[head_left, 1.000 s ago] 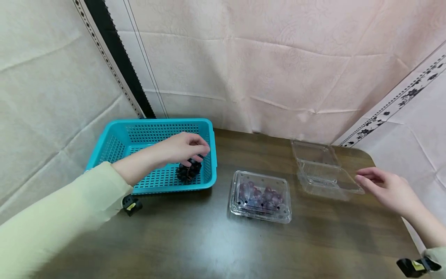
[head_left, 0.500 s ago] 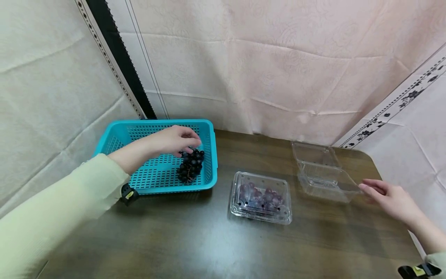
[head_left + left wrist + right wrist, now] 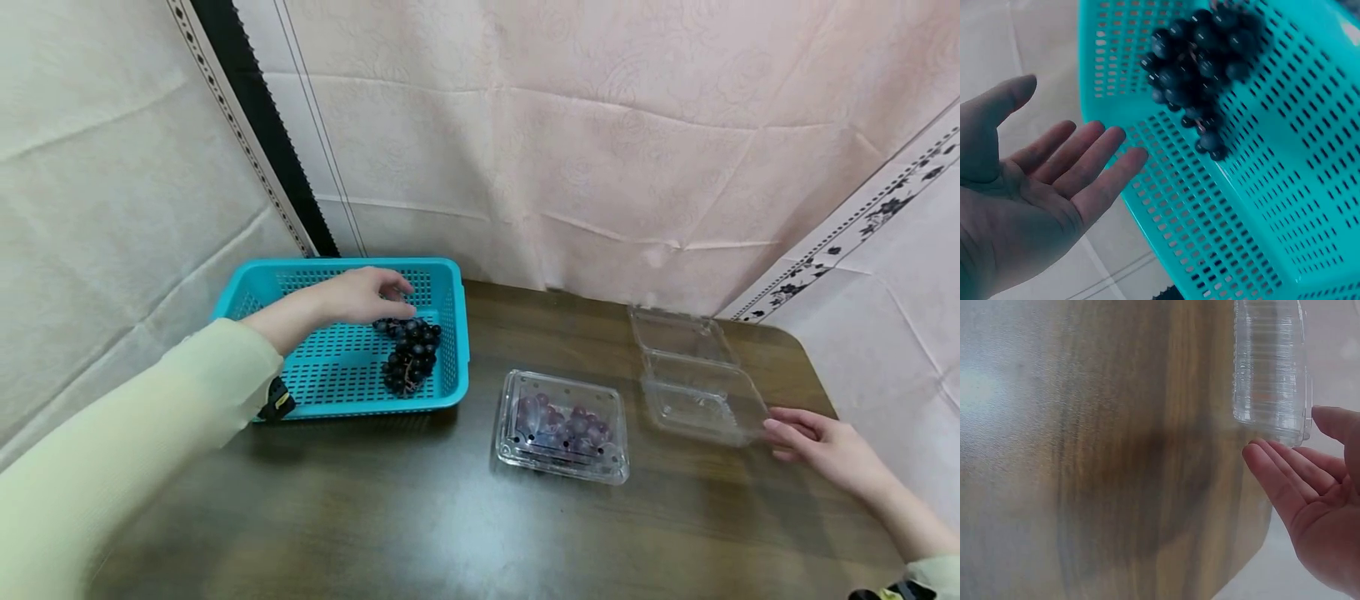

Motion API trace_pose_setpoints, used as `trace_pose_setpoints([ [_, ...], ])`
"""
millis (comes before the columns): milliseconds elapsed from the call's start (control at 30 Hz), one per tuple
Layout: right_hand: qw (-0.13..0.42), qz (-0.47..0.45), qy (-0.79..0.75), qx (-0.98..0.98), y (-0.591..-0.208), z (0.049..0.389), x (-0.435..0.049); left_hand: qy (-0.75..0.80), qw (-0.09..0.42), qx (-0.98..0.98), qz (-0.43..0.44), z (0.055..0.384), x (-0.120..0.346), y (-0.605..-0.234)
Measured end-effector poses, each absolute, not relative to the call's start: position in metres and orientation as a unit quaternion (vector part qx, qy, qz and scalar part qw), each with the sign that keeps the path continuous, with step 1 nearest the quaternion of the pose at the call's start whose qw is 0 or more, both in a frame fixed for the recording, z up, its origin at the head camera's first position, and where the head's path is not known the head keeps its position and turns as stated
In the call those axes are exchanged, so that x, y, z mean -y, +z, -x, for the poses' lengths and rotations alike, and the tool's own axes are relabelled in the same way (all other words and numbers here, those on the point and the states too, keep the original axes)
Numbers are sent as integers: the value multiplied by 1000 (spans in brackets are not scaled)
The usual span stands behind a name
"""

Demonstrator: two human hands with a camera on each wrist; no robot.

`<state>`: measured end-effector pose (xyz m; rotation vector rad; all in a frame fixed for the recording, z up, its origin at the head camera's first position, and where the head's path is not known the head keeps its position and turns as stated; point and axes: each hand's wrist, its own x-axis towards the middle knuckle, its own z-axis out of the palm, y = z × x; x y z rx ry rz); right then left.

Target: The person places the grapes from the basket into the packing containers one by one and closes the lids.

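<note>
Already closed: clear box [image 3: 561, 467] of purplish grapes [image 3: 579, 428], at your five o'clock.
Apparently left: open box [image 3: 697, 408], your four o'clock, with no fruit inside.
Dark grapes [image 3: 412, 352]: glossy bunch, at the basket's [image 3: 330, 367] four o'clock.
Left hand [image 3: 367, 296]: loose, grasping nothing.
Right hand [image 3: 828, 450]: pinching the open box's corner.

The basket [image 3: 337, 372] is teal plastic, smooth and lightly shiny along its rim, its walls and floor pierced by rows of slots. The loose grapes [image 3: 1200, 69] have smooth, dark skins with small bright glints. The closed box [image 3: 562, 465] is clear, glossy plastic with a hole-punched lid; the open box [image 3: 697, 404] is also transparent plastic, its wall ribbed. The table [image 3: 450, 525] shows brown wood grain under a glossy sheen. Behind, the cloth [image 3: 585, 167] is matt, creased and faintly patterned. The sleeve [image 3: 172, 408] is soft, matt fabric.
</note>
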<state>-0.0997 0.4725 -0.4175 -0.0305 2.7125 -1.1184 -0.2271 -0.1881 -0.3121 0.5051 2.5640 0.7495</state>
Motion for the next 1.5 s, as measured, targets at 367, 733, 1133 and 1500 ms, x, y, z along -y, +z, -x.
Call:
trace_pose_setpoints([
  [367, 100, 20, -407, -908, -431, 96, -473, 143, 196, -937, -252, 242, 193, -335],
  [733, 86, 39, -446, -890, -442, 92, -475, 87, 181, -944, -260, 245, 193, -353],
  [1133, 88, 38, -471, -877, -446, 92, -474, 102, 224, -944, -217, 238, 186, -355],
  [1500, 91, 18, -439, -894, -444, 93, -469, 166, 284, -928, -173, 241, 185, -359],
])
